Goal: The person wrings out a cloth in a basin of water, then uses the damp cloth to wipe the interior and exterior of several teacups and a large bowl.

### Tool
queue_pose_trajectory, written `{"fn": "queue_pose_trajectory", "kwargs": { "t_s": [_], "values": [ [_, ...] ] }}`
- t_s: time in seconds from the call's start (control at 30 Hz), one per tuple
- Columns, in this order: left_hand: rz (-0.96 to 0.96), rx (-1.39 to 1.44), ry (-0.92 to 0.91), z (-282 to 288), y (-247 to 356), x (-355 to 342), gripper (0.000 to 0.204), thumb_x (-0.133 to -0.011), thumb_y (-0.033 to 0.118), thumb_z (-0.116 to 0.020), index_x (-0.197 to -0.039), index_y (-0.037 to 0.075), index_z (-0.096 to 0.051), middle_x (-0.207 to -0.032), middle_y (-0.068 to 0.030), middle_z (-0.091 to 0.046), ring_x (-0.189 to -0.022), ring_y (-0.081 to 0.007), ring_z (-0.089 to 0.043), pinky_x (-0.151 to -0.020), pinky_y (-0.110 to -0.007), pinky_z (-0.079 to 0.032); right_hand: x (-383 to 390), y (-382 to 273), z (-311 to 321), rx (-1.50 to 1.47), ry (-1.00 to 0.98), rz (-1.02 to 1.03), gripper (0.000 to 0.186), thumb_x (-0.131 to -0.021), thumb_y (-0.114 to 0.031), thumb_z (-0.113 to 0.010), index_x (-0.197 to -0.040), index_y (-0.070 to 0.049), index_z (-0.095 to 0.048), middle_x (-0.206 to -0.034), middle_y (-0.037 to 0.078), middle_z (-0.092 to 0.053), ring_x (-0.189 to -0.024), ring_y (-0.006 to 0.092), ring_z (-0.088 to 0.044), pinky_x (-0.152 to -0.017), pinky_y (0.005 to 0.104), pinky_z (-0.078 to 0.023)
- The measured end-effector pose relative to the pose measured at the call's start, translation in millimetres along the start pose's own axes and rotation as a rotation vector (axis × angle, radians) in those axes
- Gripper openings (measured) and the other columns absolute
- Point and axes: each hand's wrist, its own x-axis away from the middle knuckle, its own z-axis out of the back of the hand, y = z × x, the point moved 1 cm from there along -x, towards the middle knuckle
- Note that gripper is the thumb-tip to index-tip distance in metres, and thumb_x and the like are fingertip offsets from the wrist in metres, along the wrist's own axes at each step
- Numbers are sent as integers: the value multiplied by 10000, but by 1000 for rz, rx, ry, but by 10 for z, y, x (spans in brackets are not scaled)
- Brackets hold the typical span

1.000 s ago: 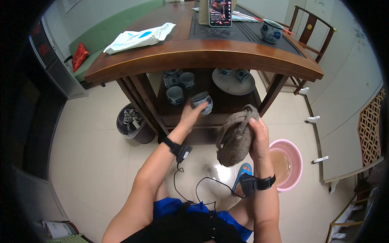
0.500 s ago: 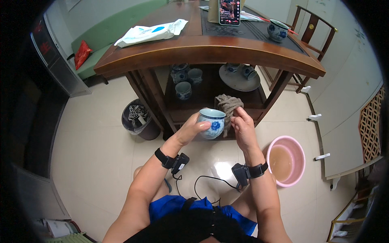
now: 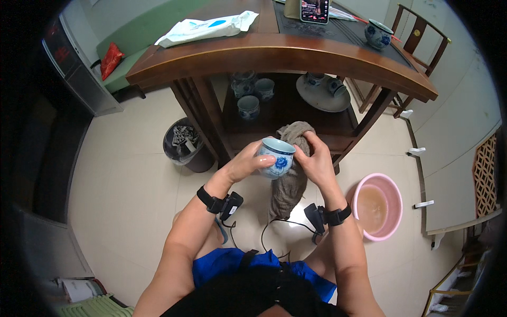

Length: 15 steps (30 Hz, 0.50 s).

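Observation:
A blue-and-white porcelain cup [image 3: 279,160] with a floral pattern is held upright, a little tilted, in my left hand [image 3: 245,162], the thumb across its side. My right hand [image 3: 318,160] grips a grey-brown cloth [image 3: 289,191], which hangs down behind and below the cup. The right thumb is close to the cup's right side; whether it touches I cannot tell. On the lower shelf of the table beyond stand more cups of the same kind [image 3: 248,107]. A grey round tray [image 3: 323,104] there carries two cups, one tipped on its side.
A pink basin [image 3: 397,206] of cloudy water stands on the floor at right. To the left is a dark waste bin [image 3: 196,162]. The wooden table [image 3: 274,50] ahead bears a white packet [image 3: 208,28], a phone [image 3: 315,11] and a cup [image 3: 378,34]. Cables trail from my wrist straps.
The cloth, bunched up before, now hangs long and loose from my right hand. That hand has shifted slightly, its thumb nearer the cup. The view has moved a little.

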Motion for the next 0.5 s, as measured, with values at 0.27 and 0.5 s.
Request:
{"fn": "queue_pose_trajectory", "kwargs": {
  "t_s": [0.27, 0.5],
  "values": [
    [-288, 384, 185, 162, 248, 137, 603, -807, 437, -597, -1185, -30, -548, -1109, -132, -627, -995, -220, -618, -888, -352, -491, -103, -12, 276, -332, -177, -293, 448, -778, -268, -760, -1077, 26, -600, -901, 74, -636, -839, 121, -570, -745, 269, -478],
    [-409, 468, 392, 365, 288, 177, 648, -802, 442, -595, -1215, -51, -513, -1154, -167, -603, -1061, -266, -589, -972, -379, -436, 108, -109, 409, 372, -498, -230, 328, -790, -193, -712, -1022, 21, -619, -954, 120, -625, -828, 116, -568, -703, 281, -466]
  ]
}}
